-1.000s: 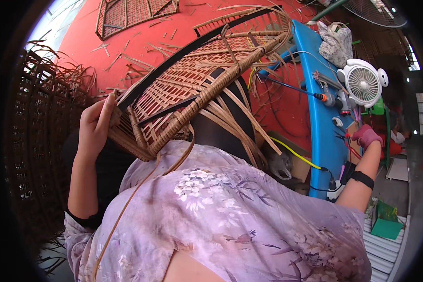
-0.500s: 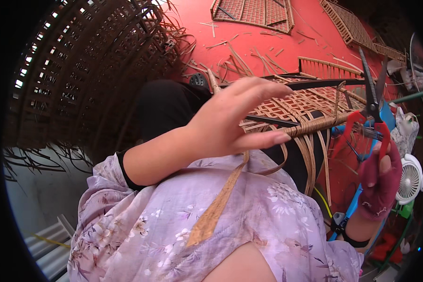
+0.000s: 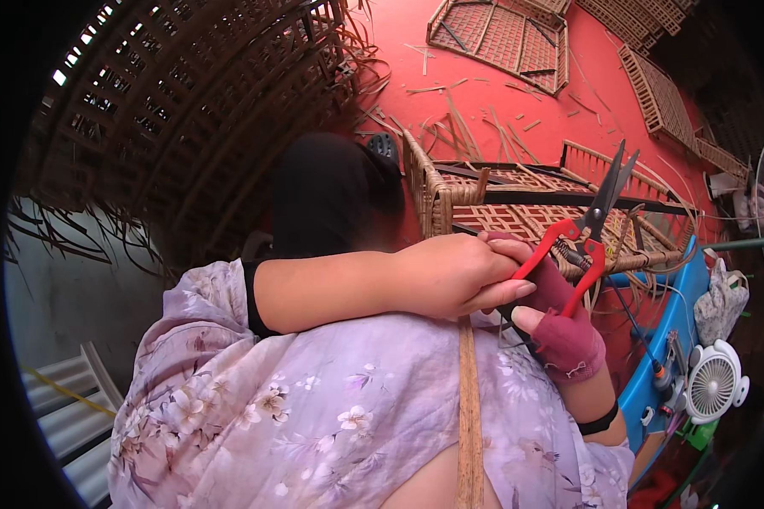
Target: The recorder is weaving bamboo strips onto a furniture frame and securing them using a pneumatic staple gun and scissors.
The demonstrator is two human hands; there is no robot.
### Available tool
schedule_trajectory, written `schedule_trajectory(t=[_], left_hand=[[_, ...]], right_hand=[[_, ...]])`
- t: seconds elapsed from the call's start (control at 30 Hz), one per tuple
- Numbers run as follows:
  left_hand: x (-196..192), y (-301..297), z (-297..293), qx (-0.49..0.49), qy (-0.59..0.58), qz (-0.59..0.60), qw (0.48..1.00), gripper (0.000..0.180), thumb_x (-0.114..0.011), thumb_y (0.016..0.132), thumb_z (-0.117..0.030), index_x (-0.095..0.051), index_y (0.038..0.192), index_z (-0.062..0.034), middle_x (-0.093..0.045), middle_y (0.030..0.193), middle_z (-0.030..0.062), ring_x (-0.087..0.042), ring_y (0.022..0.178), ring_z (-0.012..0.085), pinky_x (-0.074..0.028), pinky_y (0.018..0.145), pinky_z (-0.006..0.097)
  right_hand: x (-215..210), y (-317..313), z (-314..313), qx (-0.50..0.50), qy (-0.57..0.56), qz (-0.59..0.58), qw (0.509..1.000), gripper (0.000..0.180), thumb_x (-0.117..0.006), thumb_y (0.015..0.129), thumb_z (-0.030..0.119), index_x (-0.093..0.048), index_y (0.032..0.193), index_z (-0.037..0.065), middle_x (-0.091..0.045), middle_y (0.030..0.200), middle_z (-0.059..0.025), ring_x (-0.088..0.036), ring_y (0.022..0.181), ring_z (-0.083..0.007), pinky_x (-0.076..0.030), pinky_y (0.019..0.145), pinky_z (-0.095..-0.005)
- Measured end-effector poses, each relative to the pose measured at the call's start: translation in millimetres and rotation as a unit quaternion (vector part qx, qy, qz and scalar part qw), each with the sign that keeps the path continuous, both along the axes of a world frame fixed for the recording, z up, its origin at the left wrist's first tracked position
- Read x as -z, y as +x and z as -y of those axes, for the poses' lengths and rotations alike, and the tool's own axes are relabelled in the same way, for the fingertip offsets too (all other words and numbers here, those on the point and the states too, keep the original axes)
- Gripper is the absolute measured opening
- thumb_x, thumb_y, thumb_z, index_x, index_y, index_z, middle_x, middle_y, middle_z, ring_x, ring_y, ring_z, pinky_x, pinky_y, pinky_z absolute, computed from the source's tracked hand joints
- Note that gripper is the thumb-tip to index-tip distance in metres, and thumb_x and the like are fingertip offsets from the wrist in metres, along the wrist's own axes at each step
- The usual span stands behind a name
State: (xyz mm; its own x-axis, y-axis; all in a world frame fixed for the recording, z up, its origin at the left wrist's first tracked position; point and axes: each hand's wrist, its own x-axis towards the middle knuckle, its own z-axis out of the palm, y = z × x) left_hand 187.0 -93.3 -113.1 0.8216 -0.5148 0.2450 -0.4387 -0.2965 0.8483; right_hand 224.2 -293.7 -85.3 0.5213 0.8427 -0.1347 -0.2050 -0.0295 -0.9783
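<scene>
My right hand (image 3: 564, 335), wrapped in a pink cloth glove, grips red-handled shears (image 3: 579, 242) whose dark blades point up and stand slightly apart. My left hand (image 3: 458, 276) reaches across from the left and lies closed against the right hand, fingertips touching the shears' handle. A flat tan cane strip (image 3: 469, 407) runs down from under the left hand over my flowered purple clothing. Just behind both hands sits a half-woven rattan frame (image 3: 518, 204) with loose strands sticking out.
A big dark open-weave basket shell (image 3: 187, 110) arches over the upper left. Woven panels (image 3: 501, 38) and cane scraps lie on the red floor. At right stand a blue bench (image 3: 671, 339) with tools and a small white fan (image 3: 715, 382).
My left hand's spread fingers have closed and dropped onto the right hand. The shears have come left and lower, closer to my body.
</scene>
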Motion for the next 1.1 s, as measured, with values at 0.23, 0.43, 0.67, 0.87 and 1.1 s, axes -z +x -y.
schedule_trajectory(t=[0.23, 0.43, 0.67, 0.87, 1.1], left_hand=[[-5, 7, -21, -0.139, 0.002, 0.119, 0.983, 0.026, -0.060, 0.100, -0.023, -0.068, 0.098, 0.0008, -0.067, 0.083, 0.0156, -0.065, 0.074, 0.0351, -0.053, 0.066, 0.041], [3, 29, -45, -0.315, -0.115, 0.007, 0.942, 0.037, -0.048, 0.108, -0.028, -0.056, 0.129, 0.0017, -0.067, 0.103, 0.0096, -0.064, 0.101, 0.0168, -0.051, 0.089, 0.030], [10, 28, -38, -0.264, -0.152, -0.090, 0.948, 0.041, -0.043, 0.109, -0.032, -0.055, 0.130, 0.0009, -0.069, 0.097, 0.0069, -0.062, 0.099, 0.0128, -0.048, 0.091, 0.030], [9, 32, -40, -0.244, -0.136, -0.049, 0.959, 0.041, -0.041, 0.109, -0.033, -0.056, 0.129, -0.0003, -0.070, 0.090, 0.0049, -0.062, 0.093, 0.0112, -0.047, 0.088, 0.029], [11, 32, -40, -0.234, -0.153, -0.058, 0.958, 0.039, -0.040, 0.110, -0.032, -0.056, 0.128, -0.0015, -0.068, 0.087, 0.0041, -0.062, 0.091, 0.0108, -0.048, 0.087, 0.029]], right_hand=[[25, 19, 29, 0.219, 0.148, -0.108, 0.958, 0.036, -0.057, 0.089, 0.004, -0.050, 0.125, 0.004, -0.059, 0.118, -0.0152, -0.057, 0.120, -0.0306, -0.044, 0.106, -0.0457], [39, 47, 70, 0.200, -0.348, 0.451, 0.798, 0.053, -0.073, 0.076, 0.006, -0.052, 0.124, 0.003, -0.062, 0.107, -0.0126, -0.065, 0.092, -0.0280, -0.054, 0.079, -0.0401], [36, 56, 64, 0.109, -0.407, 0.588, 0.691, 0.065, -0.079, 0.068, 0.009, -0.053, 0.127, 0.002, -0.061, 0.108, -0.0155, -0.063, 0.099, -0.0345, -0.052, 0.081, -0.0421], [33, 63, 46, 0.108, -0.323, 0.668, 0.662, 0.065, -0.082, 0.067, 0.014, -0.054, 0.125, 0.004, -0.059, 0.104, -0.0144, -0.060, 0.094, -0.0370, -0.048, 0.080, -0.0469], [28, 71, 28, 0.075, -0.356, 0.673, 0.643, 0.065, -0.082, 0.063, 0.013, -0.054, 0.122, 0.004, -0.057, 0.103, -0.0150, -0.059, 0.095, -0.0378, -0.048, 0.078, -0.0474]])
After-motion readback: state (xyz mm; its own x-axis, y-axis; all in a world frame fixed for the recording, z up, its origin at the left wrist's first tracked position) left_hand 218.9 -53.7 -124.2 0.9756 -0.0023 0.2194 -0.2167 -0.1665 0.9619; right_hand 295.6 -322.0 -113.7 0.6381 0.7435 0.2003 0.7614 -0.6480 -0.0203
